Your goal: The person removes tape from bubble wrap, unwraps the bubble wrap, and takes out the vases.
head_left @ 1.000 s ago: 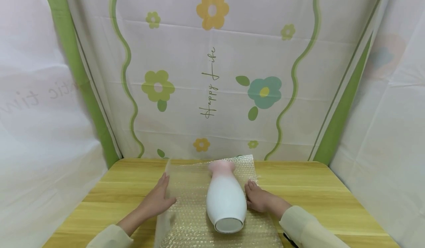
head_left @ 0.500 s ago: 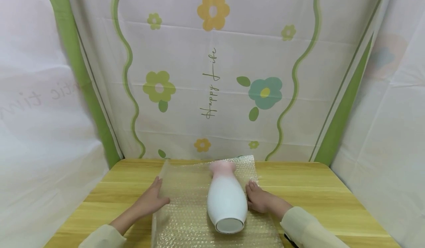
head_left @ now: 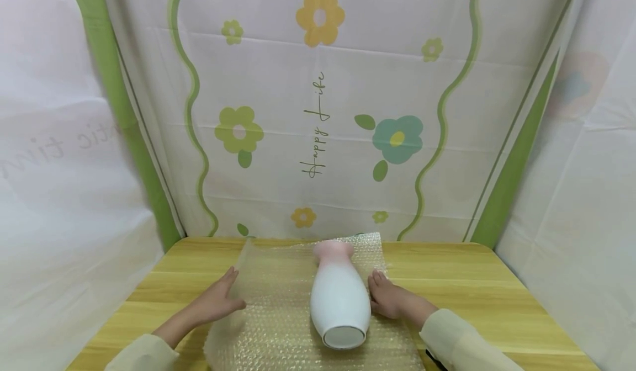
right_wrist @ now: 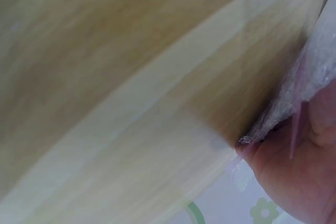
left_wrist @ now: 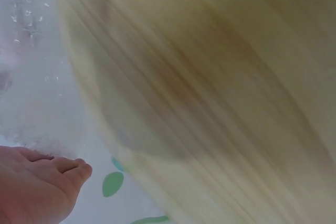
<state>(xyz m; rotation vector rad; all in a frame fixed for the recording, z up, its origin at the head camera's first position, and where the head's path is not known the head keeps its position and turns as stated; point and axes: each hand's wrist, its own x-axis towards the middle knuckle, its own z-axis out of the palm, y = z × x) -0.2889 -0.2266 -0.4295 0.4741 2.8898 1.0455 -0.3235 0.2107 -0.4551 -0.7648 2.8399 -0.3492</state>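
A vase [head_left: 340,299], white with a pink neck, lies on its side with its base facing me. Beneath it spreads a sheet of clear bubble wrap [head_left: 278,318]. My left hand [head_left: 215,302] is at the wrap's left edge, fingers extended and thumb apart; in the left wrist view this hand [left_wrist: 44,187] is near the bubble wrap [left_wrist: 37,87]. Against the vase's right side rests my right hand [head_left: 390,298], on the wrap's right part. The right wrist view has that hand [right_wrist: 294,166] touching the bubble wrap [right_wrist: 294,95]; its fingertips are partly hidden.
Everything lies on a wooden table [head_left: 462,282] with rounded far corners. A white curtain [head_left: 278,95] printed with flowers hangs behind it, with more cloth at both sides. A small dark object [head_left: 434,360] shows partly beneath the right sleeve.
My left hand has moved left and slightly toward me, away from the vase. The wrap's left side has unfolded and spread further left. Vase and right hand have stayed in place.
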